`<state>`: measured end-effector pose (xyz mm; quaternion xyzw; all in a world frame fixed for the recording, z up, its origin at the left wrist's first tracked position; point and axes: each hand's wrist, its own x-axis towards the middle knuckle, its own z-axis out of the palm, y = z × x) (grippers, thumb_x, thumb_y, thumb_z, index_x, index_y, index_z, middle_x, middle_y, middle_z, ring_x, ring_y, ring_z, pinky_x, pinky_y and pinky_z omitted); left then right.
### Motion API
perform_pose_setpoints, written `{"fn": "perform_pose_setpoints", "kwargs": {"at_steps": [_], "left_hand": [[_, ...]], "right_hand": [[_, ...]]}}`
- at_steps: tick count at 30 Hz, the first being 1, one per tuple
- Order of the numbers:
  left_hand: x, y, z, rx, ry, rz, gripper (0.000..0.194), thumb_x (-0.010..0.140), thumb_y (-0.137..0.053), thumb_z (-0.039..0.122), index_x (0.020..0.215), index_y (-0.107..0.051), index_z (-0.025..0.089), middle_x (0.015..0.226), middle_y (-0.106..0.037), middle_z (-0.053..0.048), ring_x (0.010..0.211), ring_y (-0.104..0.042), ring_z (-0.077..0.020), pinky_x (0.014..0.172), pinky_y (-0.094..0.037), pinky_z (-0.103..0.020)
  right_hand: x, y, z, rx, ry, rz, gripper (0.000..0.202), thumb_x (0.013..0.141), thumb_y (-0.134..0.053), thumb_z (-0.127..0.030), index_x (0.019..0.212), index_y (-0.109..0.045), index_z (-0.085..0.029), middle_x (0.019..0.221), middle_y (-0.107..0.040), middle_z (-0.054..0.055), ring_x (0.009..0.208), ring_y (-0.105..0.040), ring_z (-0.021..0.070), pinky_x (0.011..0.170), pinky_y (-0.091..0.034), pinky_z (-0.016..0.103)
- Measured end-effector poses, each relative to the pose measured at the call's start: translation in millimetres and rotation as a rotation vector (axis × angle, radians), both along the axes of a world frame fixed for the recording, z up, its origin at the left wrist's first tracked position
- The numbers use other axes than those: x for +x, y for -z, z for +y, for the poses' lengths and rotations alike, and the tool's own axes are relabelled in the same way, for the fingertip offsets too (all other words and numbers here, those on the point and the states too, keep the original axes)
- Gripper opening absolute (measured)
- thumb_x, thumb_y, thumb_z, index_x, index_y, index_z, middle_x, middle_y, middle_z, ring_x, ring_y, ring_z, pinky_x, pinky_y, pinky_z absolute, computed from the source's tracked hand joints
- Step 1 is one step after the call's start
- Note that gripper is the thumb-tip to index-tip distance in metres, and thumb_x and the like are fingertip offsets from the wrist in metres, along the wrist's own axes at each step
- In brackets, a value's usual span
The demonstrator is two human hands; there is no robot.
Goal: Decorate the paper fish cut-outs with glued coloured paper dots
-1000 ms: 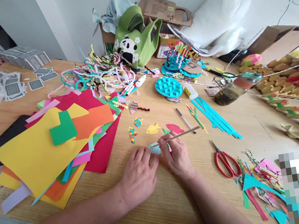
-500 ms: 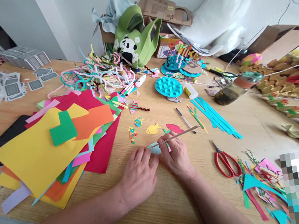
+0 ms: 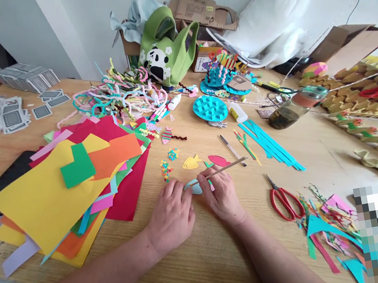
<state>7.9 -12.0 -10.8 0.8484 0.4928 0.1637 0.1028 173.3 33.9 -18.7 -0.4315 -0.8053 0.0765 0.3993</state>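
**Blue fish between both hands, stick over it**

Blue fish (image 3: 196, 188), apparently paper, lies on the table (image 3: 210, 268) near its front edge, and is my landmark. Part of it is hidden by the hands.

Right hand (image 3: 223, 197), right of the blue fish: fingers closed on a thin stick (image 3: 235, 164), pinched near its lower end. That end slants down to the blue fish; whether it truly touches cannot be told. The long end juts up and right.

Left hand (image 3: 171, 216), left of the blue fish: palm down, fingers bent, fingertips at the blue fish's left end. Cannot tell if they pinch it or merely steady it.

Just beyond the blue fish: yellow fish (image 3: 191, 162) and red fish (image 3: 218, 160). Beyond and left of it: two clusters of dots (image 3: 165, 170). Beyond and right: pen (image 3: 229, 146), then blue strips (image 3: 272, 146). Well right: red-handled scissors (image 3: 284, 202), scraps (image 3: 334, 228) further on. Well left: paper stack (image 3: 48, 196).

Handling, my judgement: blue fish very light, thin, bendable; likely to skid or crease under a hard push. Best held flat by a fingertip at the rim, or lifted by opposite edges. Stick light, stiff, snappable; best taken low, near the working end.
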Motion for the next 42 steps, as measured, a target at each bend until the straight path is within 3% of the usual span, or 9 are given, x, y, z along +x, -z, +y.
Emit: {"fn": "perform_pose_setpoints", "kwargs": {"at_steps": [7,24,42], "left_hand": [[-4,7.3,6,0.069,-0.042,0.011,0.038,0.080,-0.056,0.010,0.117,-0.058,0.015,0.133,-0.046,-0.017,0.135,-0.033,-0.0358,0.109,-0.038,-0.053],[-6,9.0,13,0.090,-0.025,-0.015,0.040,0.077,-0.059,0.007,0.116,-0.060,0.018,0.134,-0.045,-0.016,0.136,-0.033,-0.0356,0.109,-0.040,-0.054],[-6,8.2,11,0.089,-0.023,0.053,0.037,0.079,-0.057,0.008,0.116,-0.060,0.017,0.133,-0.044,-0.017,0.135,-0.033,-0.0352,0.110,-0.038,-0.053]], "right_hand": [[0,0.5,2,0.017,-0.009,0.023,0.016,0.094,-0.048,-0.015,0.080,-0.051,-0.022,0.071,-0.062,0.003,0.066,-0.053,0.0176,0.064,-0.041,0.030],[1,1.9,2,-0.026,0.006,0.047,0.016,0.095,-0.048,-0.016,0.081,-0.051,-0.022,0.073,-0.061,0.003,0.070,-0.055,0.0172,0.065,-0.043,0.030],[1,4.5,3,-0.196,0.112,0.211,0.023,0.097,-0.048,-0.026,0.075,-0.055,-0.021,0.071,-0.063,0.002,0.069,-0.061,0.0152,0.062,-0.045,0.027]]}}
